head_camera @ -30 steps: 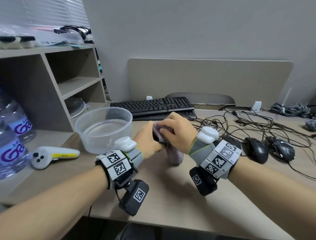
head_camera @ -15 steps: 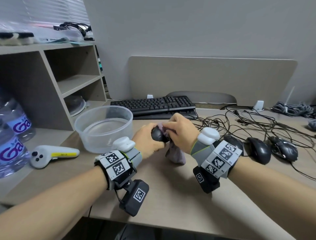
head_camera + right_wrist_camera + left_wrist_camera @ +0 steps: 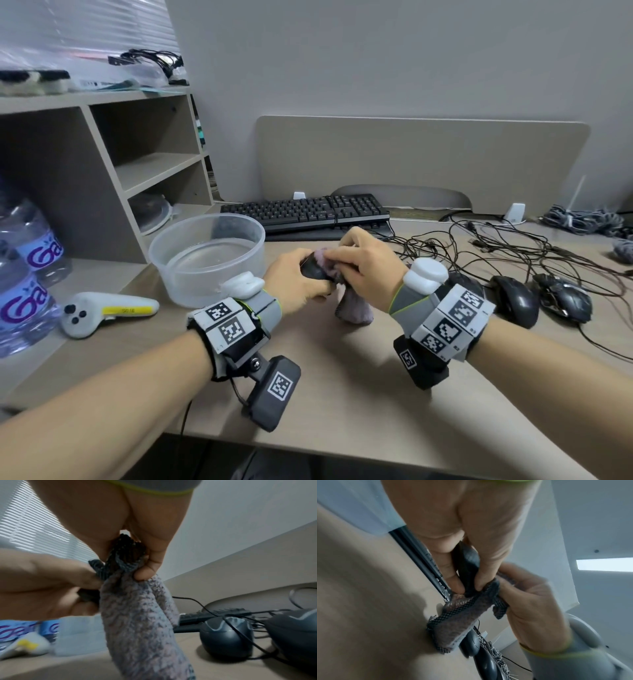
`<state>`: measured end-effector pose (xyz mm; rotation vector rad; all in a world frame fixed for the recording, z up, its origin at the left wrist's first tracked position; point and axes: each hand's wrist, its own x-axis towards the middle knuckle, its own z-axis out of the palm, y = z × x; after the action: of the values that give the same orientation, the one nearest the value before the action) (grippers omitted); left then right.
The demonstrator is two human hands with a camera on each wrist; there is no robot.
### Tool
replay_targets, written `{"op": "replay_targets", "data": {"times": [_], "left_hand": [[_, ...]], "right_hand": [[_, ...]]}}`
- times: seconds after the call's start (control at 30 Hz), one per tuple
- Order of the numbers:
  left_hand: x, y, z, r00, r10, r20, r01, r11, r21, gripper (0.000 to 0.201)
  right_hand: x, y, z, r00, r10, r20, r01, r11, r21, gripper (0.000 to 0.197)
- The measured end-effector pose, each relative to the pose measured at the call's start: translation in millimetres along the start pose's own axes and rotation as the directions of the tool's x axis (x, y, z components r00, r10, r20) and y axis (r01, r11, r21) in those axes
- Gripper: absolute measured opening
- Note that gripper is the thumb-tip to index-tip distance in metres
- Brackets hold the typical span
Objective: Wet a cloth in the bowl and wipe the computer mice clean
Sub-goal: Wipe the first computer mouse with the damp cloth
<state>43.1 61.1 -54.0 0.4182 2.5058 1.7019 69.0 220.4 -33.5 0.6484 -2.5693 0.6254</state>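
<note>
My left hand keeps its fingers clamped on the black mouse, held above the desk just right of the bowl. Since 1 s ago my right hand, fingers pinching the cloth, has slid it off the mouse's near end. That end looks wiped; 3 mice right of the bowl wait.

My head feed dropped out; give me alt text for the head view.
Left hand grips a black mouse while the right hand rubs it with a purple cloth above the desk; water bowl left, more mice right.
</note>
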Motion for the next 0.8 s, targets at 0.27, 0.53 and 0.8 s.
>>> {"op": "replay_targets", "data": {"times": [0.27, 0.53, 0.8], "left_hand": [[4, -2, -2, 0.999, -0.043, -0.007, 0.042, 0.995, -0.093, 0.052], [2, -4, -4, 1.0, -0.012, -0.023, 0.012, 1.0, -0.019, 0.071], [0, -5, -5, 0.999, 0.046, -0.015, -0.045, 0.998, 0.052, 0.067]], "right_hand": [[-4, 0, 1, 1.0, -0.012, 0.013, 0.011, 0.999, 0.039, 0.03], [-6, -4, 8, 0.995, -0.081, 0.056, 0.081, 0.997, 0.013, 0.028], [13, 15, -2, 0.982, 0.184, 0.043, -0.181, 0.982, -0.055, 0.027]]}}
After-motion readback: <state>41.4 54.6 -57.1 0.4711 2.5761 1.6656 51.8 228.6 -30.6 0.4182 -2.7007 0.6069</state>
